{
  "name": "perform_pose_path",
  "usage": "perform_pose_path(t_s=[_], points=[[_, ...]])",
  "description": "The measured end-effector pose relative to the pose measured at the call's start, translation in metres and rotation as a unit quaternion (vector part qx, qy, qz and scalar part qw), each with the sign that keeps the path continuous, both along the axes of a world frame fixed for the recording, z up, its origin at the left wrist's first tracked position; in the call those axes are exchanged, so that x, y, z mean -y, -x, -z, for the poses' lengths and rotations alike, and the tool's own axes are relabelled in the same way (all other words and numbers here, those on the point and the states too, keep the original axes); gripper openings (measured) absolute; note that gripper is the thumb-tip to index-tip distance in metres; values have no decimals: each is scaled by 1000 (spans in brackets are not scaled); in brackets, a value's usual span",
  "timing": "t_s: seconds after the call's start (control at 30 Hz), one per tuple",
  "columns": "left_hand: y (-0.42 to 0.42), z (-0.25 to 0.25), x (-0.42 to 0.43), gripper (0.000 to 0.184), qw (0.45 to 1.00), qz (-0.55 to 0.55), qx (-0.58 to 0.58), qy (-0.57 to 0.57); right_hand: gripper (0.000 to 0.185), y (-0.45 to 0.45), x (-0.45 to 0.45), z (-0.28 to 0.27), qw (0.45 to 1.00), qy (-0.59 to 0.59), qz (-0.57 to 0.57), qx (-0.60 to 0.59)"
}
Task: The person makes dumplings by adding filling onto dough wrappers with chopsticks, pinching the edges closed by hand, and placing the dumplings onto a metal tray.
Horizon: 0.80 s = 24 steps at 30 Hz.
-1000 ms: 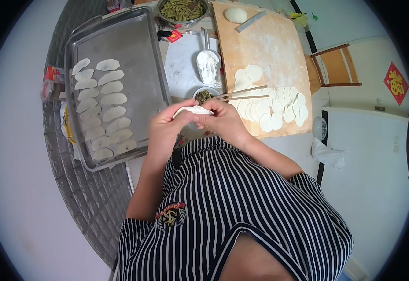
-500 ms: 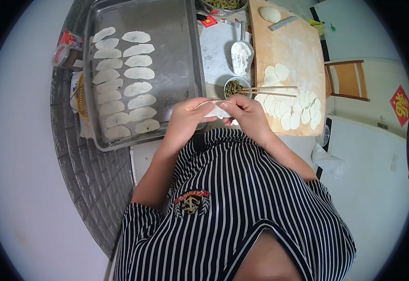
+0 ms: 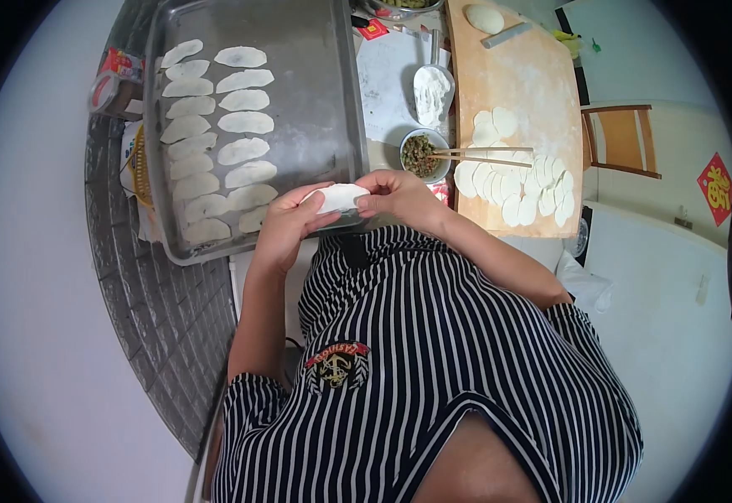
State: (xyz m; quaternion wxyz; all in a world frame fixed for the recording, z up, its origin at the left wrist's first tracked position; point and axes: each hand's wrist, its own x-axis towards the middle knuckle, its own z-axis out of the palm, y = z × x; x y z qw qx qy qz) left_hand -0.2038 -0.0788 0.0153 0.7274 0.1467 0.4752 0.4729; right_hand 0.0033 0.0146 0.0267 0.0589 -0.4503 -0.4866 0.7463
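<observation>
1. Clock set on the dumpling (image 3: 338, 199), twelve straight away from the body. Pale, folded, held lengthwise between nine and three, just beyond the striped shirt (image 3: 466, 335).
2. Left hand (image 3: 290, 220), at nine: partly closed round the dumpling's left end, thumb on the near face, fingers behind.
3. Right hand (image 3: 402, 201), at three: pinching the right end, thumb in front, bent fingers behind.
4. Fingertips mostly hidden behind the dough; probably pressed to the far side.
5. At ten: metal tray (image 3: 307, 84), with finished dumplings (image 3: 246, 122) laid flat in two columns. Lowest of the inner column partly covered by the left hand.
6. At two: small bowl (image 3: 441, 173) of chopped green filling (image 3: 419, 158). Two chopsticks (image 3: 491, 150) resting in it, ends out over the board, towards three.
7. From one round to three: wooden board (image 3: 525, 80). Overlapping dough rounds (image 3: 511, 210) at three; dough lump (image 3: 485, 18) towards one, grey scraper (image 3: 505, 38) just beside.
8. Between one and two: metal scoop (image 3: 435, 50) of flour (image 3: 430, 95), handle away from the body. Under it, white sheet (image 3: 382, 88).
9. Between twelve and one, far side: metal bowl (image 3: 395, 14), cut off by the edge of view. Red packet (image 3: 374, 29) near it.
10. Beyond the board, near three: chair (image 3: 625, 142). Beyond the tray, at ten: jar (image 3: 116, 94).
</observation>
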Motion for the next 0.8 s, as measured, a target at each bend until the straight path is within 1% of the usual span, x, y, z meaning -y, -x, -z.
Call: perform_pose_path(t_s=[0.07, 0.13, 0.2, 0.27, 0.3, 0.33, 0.37, 0.4, 0.47, 0.5, 0.57, 0.63, 0.7, 0.73, 0.77, 0.8], points=[[-7, 0, 2, 35, 1000, -3, 12, 11, 19, -5, 2, 9, 1000, 6, -9, -4], [-12, -1, 3, 35, 1000, -9, -1, 16, 20, -7, 0, 5, 999, 8, -19, 24], [-15, 2, 3, 35, 1000, -16, -17, 21, 22, -13, 1, 10, 1000, 5, -2, 9], [-16, 12, 4, 33, 998, -45, -40, 16, 24, -20, 2, 15, 1000, 1, 14, -9], [-14, 23, 5, 33, 998, -43, -45, 18, 26, -27, 3, 16, 997, -70, 16, 6], [-10, 36, 4, 32, 992, -42, -119, 16, 28, -31, 3, 17, 989, -143, 19, 19], [-7, 47, 5, 30, 981, -41, -190, 17, 31, -38, 1, 13, 989, -134, 26, 50], [-5, 56, 4, 30, 980, -38, -194, 19, 31, -44, -3, 5, 990, -131, 29, 45], [-5, 65, 1, 28, 969, -16, -241, 52, 38, -58, -9, -8, 994, -59, 38, 81], [-7, 59, -2, 28, 968, -13, -243, 53, 35, -65, -10, -8, 994, -55, 44, 83], [-13, 49, -6, 29, 976, -16, -210, 61, 33, -83, -10, 6, 995, -46, 51, 78], [-14, 53, -2, 27, 970, -15, -231, 80, 31, -98, -13, 8, 995, -40, 55, 71], [-7, 66, 5, 26, 963, -14, -252, 98, 29, -111, -15, 3, 996, -1, 80, 49], [-1, 74, 10, 24, 897, 48, -435, 60, 29, -119, -15, 4, 996, 0, 82, 48], [3, 83, 13, 22, 794, 110, -597, 17, 28, -130, -15, 7, 995, -18, 90, 43], [1, 74, 12, 21, 763, 83, -641, 16, 27, -142, -16, 10, 993, -37, 100, 42]])
